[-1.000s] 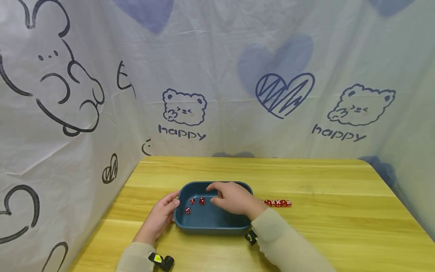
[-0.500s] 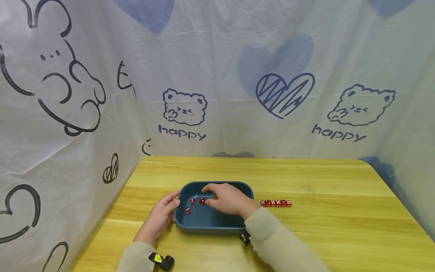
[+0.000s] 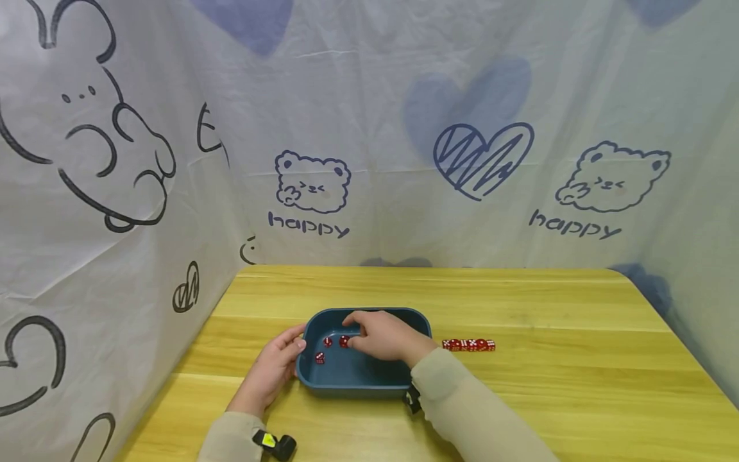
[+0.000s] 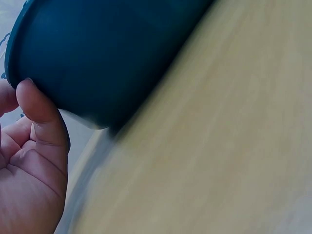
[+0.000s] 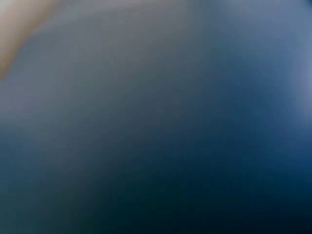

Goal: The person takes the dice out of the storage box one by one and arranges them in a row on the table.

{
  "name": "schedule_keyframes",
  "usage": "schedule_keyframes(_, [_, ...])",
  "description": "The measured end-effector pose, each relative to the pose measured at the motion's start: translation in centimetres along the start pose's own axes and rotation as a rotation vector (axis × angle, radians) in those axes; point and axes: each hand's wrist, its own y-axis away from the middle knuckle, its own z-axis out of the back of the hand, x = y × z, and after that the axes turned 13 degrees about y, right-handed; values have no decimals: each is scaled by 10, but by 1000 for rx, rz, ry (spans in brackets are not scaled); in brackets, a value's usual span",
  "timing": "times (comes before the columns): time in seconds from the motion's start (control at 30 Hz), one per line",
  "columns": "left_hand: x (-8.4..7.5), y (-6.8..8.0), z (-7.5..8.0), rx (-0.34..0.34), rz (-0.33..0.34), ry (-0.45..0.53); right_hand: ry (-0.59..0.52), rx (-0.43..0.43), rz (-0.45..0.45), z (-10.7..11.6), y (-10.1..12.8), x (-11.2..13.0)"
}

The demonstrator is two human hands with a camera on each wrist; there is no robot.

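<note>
A dark blue tray (image 3: 358, 380) sits on the yellow wooden table (image 3: 548, 359). My left hand (image 3: 276, 362) grips its left end, thumb (image 4: 43, 114) against the outer wall (image 4: 107, 53). Three red dice lie inside at the left: one (image 3: 327, 341) at the back, one (image 3: 319, 357) nearer me, and one (image 3: 344, 341) at the tips of my right hand (image 3: 381, 335). That hand reaches into the tray with curled fingers, thumb and fingertips pinching the third die. The right wrist view shows only blurred blue tray (image 5: 195, 146).
A short row of red dice (image 3: 469, 345) lies on the table just right of the tray. Printed cloth walls (image 3: 404, 160) close off the back and both sides. Bare tabletop stretches to the right and behind the tray.
My right hand has slid a little left inside the tray and closed in on the red die. The left hand and the tray have stayed put.
</note>
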Motion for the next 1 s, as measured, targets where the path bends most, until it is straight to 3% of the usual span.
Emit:
schedule_keyframes(0.3, [-2, 0, 0, 14, -11, -3, -48, 4, -6, -7, -5, -7])
schedule_keyframes(1.0, [1, -1, -1, -18, 7, -2, 76, 150, -34, -22, -8, -7])
